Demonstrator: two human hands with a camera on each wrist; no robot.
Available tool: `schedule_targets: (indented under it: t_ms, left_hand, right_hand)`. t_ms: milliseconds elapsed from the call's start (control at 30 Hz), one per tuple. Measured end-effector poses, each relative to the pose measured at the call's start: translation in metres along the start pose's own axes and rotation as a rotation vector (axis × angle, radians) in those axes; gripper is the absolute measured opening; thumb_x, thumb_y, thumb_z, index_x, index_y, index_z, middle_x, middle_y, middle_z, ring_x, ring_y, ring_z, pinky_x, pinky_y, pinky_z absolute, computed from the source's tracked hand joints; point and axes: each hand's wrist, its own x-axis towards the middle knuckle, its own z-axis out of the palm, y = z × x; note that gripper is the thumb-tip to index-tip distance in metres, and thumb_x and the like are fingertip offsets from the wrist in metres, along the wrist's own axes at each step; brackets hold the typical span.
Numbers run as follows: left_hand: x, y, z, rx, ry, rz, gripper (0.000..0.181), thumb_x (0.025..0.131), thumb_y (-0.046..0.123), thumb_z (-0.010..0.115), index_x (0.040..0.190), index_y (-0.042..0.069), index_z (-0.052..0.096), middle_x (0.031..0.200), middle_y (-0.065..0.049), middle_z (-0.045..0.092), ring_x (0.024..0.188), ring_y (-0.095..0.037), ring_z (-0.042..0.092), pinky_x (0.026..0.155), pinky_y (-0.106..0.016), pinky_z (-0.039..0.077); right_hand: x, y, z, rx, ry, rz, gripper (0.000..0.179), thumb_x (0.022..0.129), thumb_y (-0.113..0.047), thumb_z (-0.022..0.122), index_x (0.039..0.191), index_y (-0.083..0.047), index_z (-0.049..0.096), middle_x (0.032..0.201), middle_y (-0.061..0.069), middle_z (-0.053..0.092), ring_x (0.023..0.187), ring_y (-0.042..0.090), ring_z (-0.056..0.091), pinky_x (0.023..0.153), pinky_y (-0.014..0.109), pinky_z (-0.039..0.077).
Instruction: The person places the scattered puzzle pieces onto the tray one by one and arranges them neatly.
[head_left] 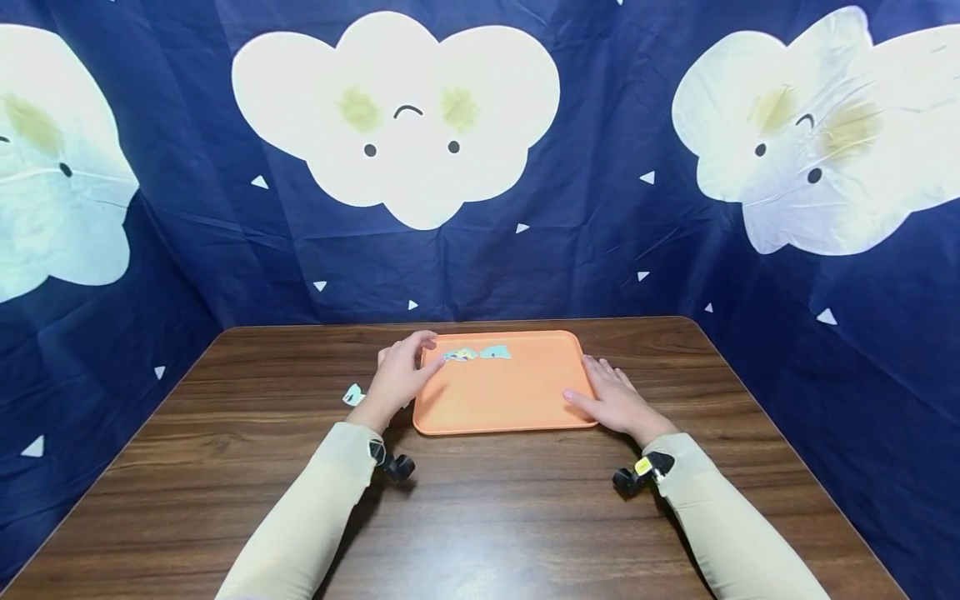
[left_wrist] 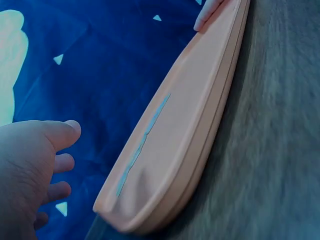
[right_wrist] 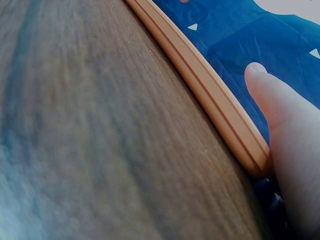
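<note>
An orange tray [head_left: 510, 400] lies on the table, with my hands at its two short sides. Near its far left corner are a flat, multicoloured printed piece [head_left: 461, 354] and a pale blue piece [head_left: 496, 352], both irregular in outline like jigsaw pieces. My left hand [head_left: 401, 373] hovers at the tray's left end, thumb toward the printed piece, fingers loosely bent and holding nothing. In the left wrist view the blue pieces [left_wrist: 142, 145] show as a thin strip inside the tray. My right hand [head_left: 618, 402] rests at the right rim, fingers extended outside and thumb over the tray.
Another pale blue piece [head_left: 353, 395] lies on the wooden table [head_left: 495, 517], left of my left wrist and partly hidden by it. A dark blue curtain [head_left: 480, 275] with white clouds hangs behind the table and along both sides.
</note>
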Motion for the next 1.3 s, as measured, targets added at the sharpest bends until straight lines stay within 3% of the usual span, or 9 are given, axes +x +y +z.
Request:
schedule_targets:
  t_ms: [433,767,1000,1300]
  left_hand:
    - [-0.022,-0.035,-0.031,0.020,0.061,-0.074,0.044,0.094,0.023,0.072,0.133,0.007,0.058,0.120,-0.012,0.070,0.111,-0.035,0.063,0.101,-0.059,0.024]
    - [-0.043,-0.067,-0.050,0.071,0.106,-0.036,0.039,0.093,0.017,0.072,0.128,0.005,0.061,0.114,-0.014,0.072,0.106,-0.038,0.065,0.097,-0.061,0.028]
    - [-0.060,-0.089,-0.060,0.069,0.097,-0.036,0.037,0.094,0.014,0.070,0.128,0.004,0.060,0.114,-0.015,0.072,0.110,-0.039,0.060,0.097,-0.061,0.028]
    - [-0.075,-0.100,-0.066,0.112,0.067,-0.050,0.040,0.092,0.019,0.072,0.127,0.003,0.060,0.119,-0.018,0.070,0.113,-0.043,0.055,0.093,-0.061,0.029]
  right_hand:
    - [-0.001,0.000,-0.001,0.000,-0.004,0.000,0.096,0.098,-0.065,0.045,0.159,0.003,0.016,0.164,0.024,0.019,0.152,0.044,0.011,0.120,0.060,0.007]
    - [-0.002,0.000,-0.003,-0.001,-0.004,0.003,0.096,0.098,-0.065,0.045,0.159,0.003,0.015,0.165,0.024,0.018,0.152,0.044,0.011,0.120,0.060,0.007]
    - [0.000,0.000,-0.002,-0.002,-0.003,-0.001,0.097,0.098,-0.066,0.044,0.159,0.003,0.015,0.164,0.024,0.018,0.152,0.044,0.011,0.120,0.059,0.006]
    - [0.000,0.002,0.000,-0.006,-0.009,-0.003,0.097,0.098,-0.067,0.043,0.159,0.004,0.015,0.165,0.025,0.017,0.152,0.044,0.011,0.120,0.061,0.006]
